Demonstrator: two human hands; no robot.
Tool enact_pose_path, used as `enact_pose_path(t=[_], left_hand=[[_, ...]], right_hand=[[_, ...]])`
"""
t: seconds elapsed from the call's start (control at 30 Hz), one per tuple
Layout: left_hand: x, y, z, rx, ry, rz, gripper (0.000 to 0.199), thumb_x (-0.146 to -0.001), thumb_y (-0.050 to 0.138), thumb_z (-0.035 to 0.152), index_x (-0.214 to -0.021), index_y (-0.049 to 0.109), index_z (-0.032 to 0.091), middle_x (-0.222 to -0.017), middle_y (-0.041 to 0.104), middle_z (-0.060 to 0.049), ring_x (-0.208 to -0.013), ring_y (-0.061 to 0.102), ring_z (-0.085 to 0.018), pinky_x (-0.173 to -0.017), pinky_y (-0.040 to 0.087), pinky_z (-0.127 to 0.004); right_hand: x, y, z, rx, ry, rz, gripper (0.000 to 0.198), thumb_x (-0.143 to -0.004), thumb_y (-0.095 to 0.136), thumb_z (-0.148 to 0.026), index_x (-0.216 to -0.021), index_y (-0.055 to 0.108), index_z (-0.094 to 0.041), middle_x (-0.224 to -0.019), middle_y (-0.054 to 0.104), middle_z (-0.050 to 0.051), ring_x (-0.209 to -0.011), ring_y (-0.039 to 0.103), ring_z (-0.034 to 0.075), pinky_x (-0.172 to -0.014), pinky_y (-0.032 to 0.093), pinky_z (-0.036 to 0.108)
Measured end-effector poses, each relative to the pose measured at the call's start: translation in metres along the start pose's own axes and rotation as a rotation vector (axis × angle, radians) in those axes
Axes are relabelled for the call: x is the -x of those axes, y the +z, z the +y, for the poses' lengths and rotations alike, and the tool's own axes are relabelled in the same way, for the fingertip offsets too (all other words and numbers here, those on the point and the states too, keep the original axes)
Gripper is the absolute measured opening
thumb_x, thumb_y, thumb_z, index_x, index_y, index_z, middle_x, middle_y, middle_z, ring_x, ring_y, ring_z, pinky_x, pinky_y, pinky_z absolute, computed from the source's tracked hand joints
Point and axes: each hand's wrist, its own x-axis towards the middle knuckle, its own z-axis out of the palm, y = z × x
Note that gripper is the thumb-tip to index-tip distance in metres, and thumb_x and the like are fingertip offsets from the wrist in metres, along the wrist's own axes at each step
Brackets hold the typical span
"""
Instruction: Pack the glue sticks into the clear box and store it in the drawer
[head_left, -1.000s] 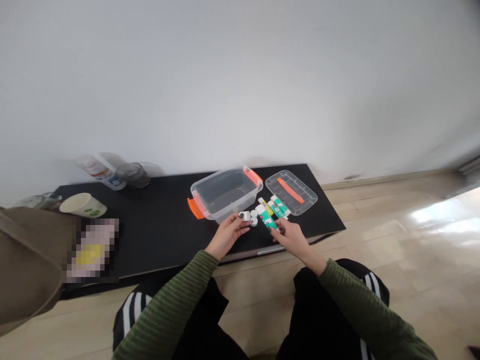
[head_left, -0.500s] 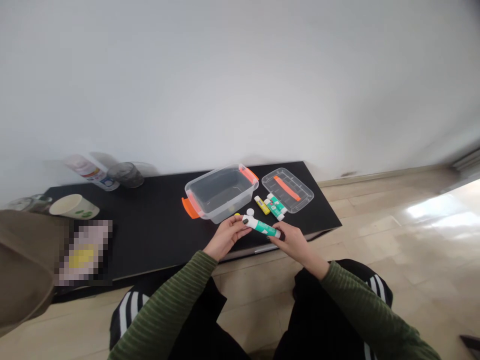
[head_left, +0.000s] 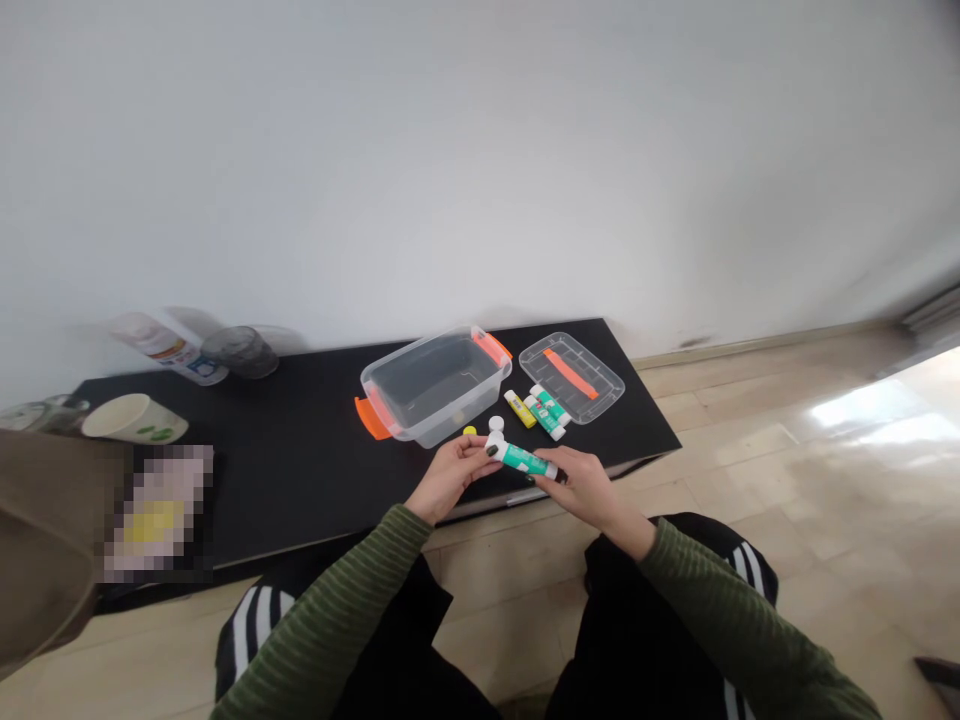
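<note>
A green-and-white glue stick is held between my two hands, above the table's front edge. My left hand pinches the white cap at its left end. Around the lower end on the right, the fingers of my right hand are closed. Just beyond lie a loose white cap and a yellow cap. A yellow glue stick and two green-and-white glue sticks rest to the right of these caps.
A clear plastic box with orange handles stands open behind my hands. Its lid lies at the right. Leftward are a paper cup, a dark glass and a spray can. A brown sleeve reaches in from the left.
The white cap end now sits at more of an angle to the green body. Both hands keep their grip. The view has shifted slightly.
</note>
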Motion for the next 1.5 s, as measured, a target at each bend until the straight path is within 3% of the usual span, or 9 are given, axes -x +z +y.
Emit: enact_pose_path(t=[0.17, 0.27, 0.33, 0.5, 0.67, 0.93, 1.03, 1.27, 1.5], left_hand=[[0.000, -0.004, -0.005, -0.130, -0.032, -0.070, 0.043, -0.065, 0.088, 0.033, -0.094, 0.065, 0.011, -0.090, 0.075, -0.008, -0.085, 0.071, -0.017, -0.086, 0.057, -0.031], [-0.005, -0.005, -0.006, -0.318, 0.033, -0.077, 0.045, -0.071, 0.082, 0.040, -0.102, 0.064, 0.013, -0.101, 0.074, -0.011, -0.083, 0.070, -0.018, -0.071, 0.056, -0.029], [-0.010, -0.005, -0.005, -0.505, 0.164, 0.002, 0.042, -0.078, 0.075, 0.041, -0.109, 0.064, 0.015, -0.106, 0.073, -0.010, -0.081, 0.068, -0.018, -0.065, 0.053, -0.028], [-0.022, -0.004, -0.006, -1.170, 0.504, 0.216, 0.023, -0.087, 0.063, 0.031, -0.107, 0.066, 0.020, -0.101, 0.070, -0.005, -0.075, 0.062, -0.016, -0.073, 0.049, -0.030], [-0.029, 0.001, -0.015, -1.555, 0.469, 0.182, 0.020, -0.090, 0.059, 0.026, -0.109, 0.062, 0.020, -0.113, 0.063, -0.008, -0.093, 0.063, -0.020, -0.078, 0.048, -0.030], [-0.029, -0.001, -0.016, -1.644, 0.391, 0.149, 0.018, -0.091, 0.058, 0.024, -0.109, 0.057, 0.020, -0.113, 0.062, -0.009, -0.104, 0.061, -0.022, -0.083, 0.046, -0.031], [-0.027, -0.001, -0.016, -1.648, 0.377, 0.163, 0.018, -0.091, 0.059, 0.026, -0.108, 0.056, 0.021, -0.112, 0.063, -0.008, -0.105, 0.061, -0.023, -0.080, 0.046, -0.030], [-0.027, 0.003, -0.015, -1.680, 0.343, 0.215, 0.020, -0.091, 0.059, 0.033, -0.107, 0.057, 0.021, -0.109, 0.066, -0.009, -0.103, 0.062, -0.024, -0.074, 0.043, -0.030], [-0.032, 0.003, -0.016, -1.692, 0.322, 0.267, 0.022, -0.092, 0.057, 0.039, -0.106, 0.056, 0.021, -0.102, 0.069, -0.009, -0.095, 0.065, -0.024, -0.068, 0.039, -0.028]], right_hand=[[-0.003, 0.003, -0.003, -0.070, 0.120, -0.233, 0.022, -0.083, 0.067, -0.029, -0.103, 0.071, -0.021, -0.079, 0.071, 0.000, -0.064, 0.060, 0.012, -0.062, 0.041, 0.021], [-0.008, 0.008, -0.002, 0.015, 0.170, -0.353, 0.020, -0.080, 0.070, -0.030, -0.097, 0.069, -0.019, -0.076, 0.070, -0.001, -0.062, 0.060, 0.012, -0.060, 0.037, 0.021], [-0.014, 0.012, -0.002, 0.079, 0.205, -0.339, 0.019, -0.083, 0.068, -0.031, -0.097, 0.067, -0.019, -0.076, 0.070, 0.000, -0.065, 0.062, 0.013, -0.061, 0.036, 0.022], [-0.037, 0.017, 0.000, 0.336, 0.368, -0.201, 0.028, -0.089, 0.060, -0.040, -0.105, 0.063, -0.017, -0.089, 0.072, 0.009, -0.083, 0.068, 0.022, -0.070, 0.041, 0.027], [-0.056, 0.028, 0.004, 0.491, 0.398, -0.207, 0.036, -0.091, 0.057, -0.045, -0.114, 0.062, -0.018, -0.097, 0.073, 0.015, -0.089, 0.069, 0.028, -0.073, 0.047, 0.033], [-0.064, 0.044, 0.002, 0.538, 0.293, -0.186, 0.038, -0.093, 0.056, -0.049, -0.119, 0.060, -0.021, -0.101, 0.071, 0.015, -0.086, 0.068, 0.025, -0.074, 0.051, 0.032], [-0.065, 0.036, 0.004, 0.539, 0.310, -0.190, 0.036, -0.095, 0.052, -0.050, -0.113, 0.063, -0.021, -0.107, 0.070, 0.014, -0.089, 0.068, 0.024, -0.074, 0.050, 0.031], [-0.067, 0.004, 0.022, 0.610, 0.394, -0.119, 0.023, -0.098, 0.047, -0.032, -0.111, 0.062, -0.020, -0.110, 0.067, 0.011, -0.097, 0.065, 0.022, -0.074, 0.045, 0.027], [-0.064, 0.003, 0.030, 0.674, 0.429, -0.184, 0.023, -0.094, 0.056, -0.032, -0.111, 0.063, -0.018, -0.117, 0.064, 0.013, -0.109, 0.061, 0.025, -0.074, 0.047, 0.028]])
